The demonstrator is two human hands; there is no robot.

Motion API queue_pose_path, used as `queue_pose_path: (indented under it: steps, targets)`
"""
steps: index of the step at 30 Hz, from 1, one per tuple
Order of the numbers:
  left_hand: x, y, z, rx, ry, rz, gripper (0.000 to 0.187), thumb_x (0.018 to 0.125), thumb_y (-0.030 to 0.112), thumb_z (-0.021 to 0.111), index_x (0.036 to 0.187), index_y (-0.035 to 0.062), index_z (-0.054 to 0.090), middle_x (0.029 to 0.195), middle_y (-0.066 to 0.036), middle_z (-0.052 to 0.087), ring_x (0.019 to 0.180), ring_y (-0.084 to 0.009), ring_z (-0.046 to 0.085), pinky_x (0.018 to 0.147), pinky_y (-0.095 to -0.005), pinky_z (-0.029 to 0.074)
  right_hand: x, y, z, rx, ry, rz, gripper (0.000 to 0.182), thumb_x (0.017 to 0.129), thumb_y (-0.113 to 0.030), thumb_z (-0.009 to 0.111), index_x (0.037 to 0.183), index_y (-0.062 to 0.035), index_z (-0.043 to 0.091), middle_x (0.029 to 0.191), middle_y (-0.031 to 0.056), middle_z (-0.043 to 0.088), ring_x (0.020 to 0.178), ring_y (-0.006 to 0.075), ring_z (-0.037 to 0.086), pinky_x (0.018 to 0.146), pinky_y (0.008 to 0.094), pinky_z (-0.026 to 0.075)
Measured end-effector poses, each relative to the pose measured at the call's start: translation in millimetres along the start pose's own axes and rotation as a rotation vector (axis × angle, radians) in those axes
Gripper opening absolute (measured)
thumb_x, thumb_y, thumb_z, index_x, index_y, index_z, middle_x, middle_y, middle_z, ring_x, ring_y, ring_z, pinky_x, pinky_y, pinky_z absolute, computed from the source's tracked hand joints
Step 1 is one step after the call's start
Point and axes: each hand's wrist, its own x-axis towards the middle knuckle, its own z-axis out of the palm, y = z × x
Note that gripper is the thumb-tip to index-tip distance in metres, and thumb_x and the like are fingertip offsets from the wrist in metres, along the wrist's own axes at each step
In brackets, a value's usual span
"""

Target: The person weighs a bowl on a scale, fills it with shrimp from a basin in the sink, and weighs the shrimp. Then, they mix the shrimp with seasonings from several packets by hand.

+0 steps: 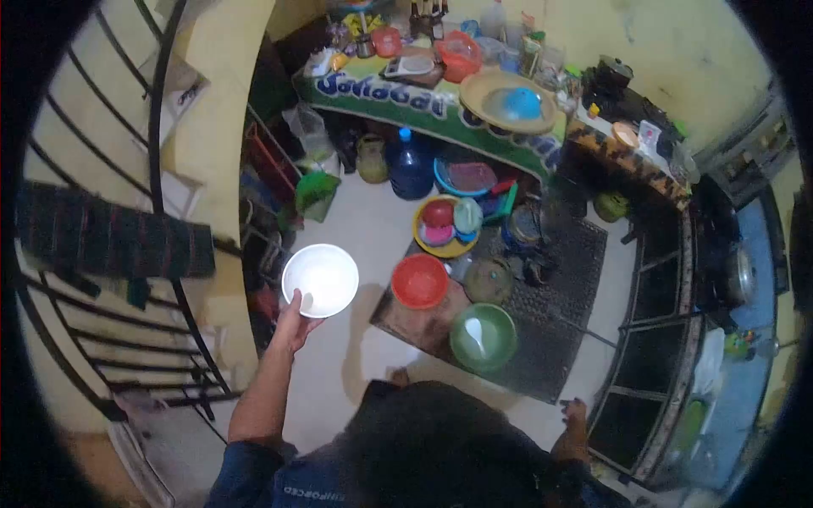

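My left hand (296, 328) grips a white bowl (326, 275) by its near rim, thumb over the edge and fingers beneath. The bowl is held out above the floor, its inside bright and facing up. Low on the right, my right hand (574, 412) hangs beside my body with its fingers a little apart and nothing visible in it. Between the hands, on the floor mat, stand a red basin (420, 280) and a green basin (483, 315) with a white scoop or ladle (476, 334) inside.
A yellow basin (436, 249) with several small bowls sits farther back, near a blue water jug (411, 169). A cloth-covered table (381, 100) lines the far wall. Black stair railings (156, 110) rise at left; a dark-framed rack or cabinet (648, 364) stands at right.
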Motion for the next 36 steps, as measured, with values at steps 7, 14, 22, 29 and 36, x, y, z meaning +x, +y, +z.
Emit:
queue_pose_path:
  steps: [7, 14, 22, 29, 36]
  targets:
    - [210.5, 232.8, 135.6, 0.128, -0.104, 0.265, 0.051, 0.098, 0.034, 0.047, 0.135, 0.0016, 0.038, 0.127, -0.015, 0.052, 0.109, -0.0252, 0.057, 0.084, -0.0411, 0.053, -48.6, -11.7, 82.1, 0.084, -0.376, -0.097, 0.021, 0.081, -0.035, 0.064, 0.094, -0.0180, 0.062, 0.100, 0.0124, 0.066, 0.066, 0.0230, 0.059, 0.056, 0.0414, 0.048]
    - [369.9, 381.7, 255.6, 0.215, -0.150, 0.403, 0.045, 0.094, 0.031, 0.055, 0.126, -0.0002, 0.045, 0.115, -0.013, 0.057, 0.097, -0.0241, 0.061, 0.062, -0.0321, 0.056, -115.4, -77.3, 207.9, 0.151, 0.046, 0.024, 0.035, 0.079, -0.022, 0.066, 0.109, -0.0046, 0.062, 0.078, 0.0085, 0.063, 0.054, 0.0208, 0.055, 0.042, 0.0380, 0.043]
    - [589.3, 391.5, 399.0, -0.212, -0.472, 0.325, 0.041, 0.085, 0.009, 0.059, 0.122, -0.0035, 0.046, 0.107, -0.021, 0.057, 0.095, -0.0320, 0.062, 0.065, -0.0371, 0.057, -134.7, -206.0, 391.6, -0.476, -0.321, -0.447, 0.040, 0.087, -0.028, 0.058, 0.121, -0.0062, 0.054, 0.086, 0.0137, 0.067, 0.071, 0.0252, 0.064, 0.059, 0.0404, 0.052]
    - [698.3, 346.4, 503.3, -0.092, -0.366, -0.023, 0.065, 0.074, -0.010, 0.055, 0.133, 0.0058, 0.033, 0.128, -0.018, 0.045, 0.110, -0.0347, 0.055, 0.074, -0.0432, 0.059, -172.2, -349.5, 488.4, -0.019, -0.017, -0.015, 0.043, 0.086, -0.028, 0.059, 0.119, -0.0003, 0.054, 0.085, 0.0151, 0.067, 0.073, 0.0257, 0.064, 0.063, 0.0389, 0.052]
    - [801.9, 336.7, 509.8, -0.170, -0.241, 0.060, 0.065, 0.073, -0.002, 0.060, 0.131, -0.0015, 0.030, 0.128, -0.024, 0.042, 0.105, -0.0355, 0.057, 0.066, -0.0413, 0.060, -227.5, -354.6, 514.8, 0.338, 0.113, 0.173, 0.046, 0.086, -0.028, 0.061, 0.116, 0.0056, 0.054, 0.084, 0.0165, 0.066, 0.075, 0.0263, 0.065, 0.068, 0.0374, 0.052]
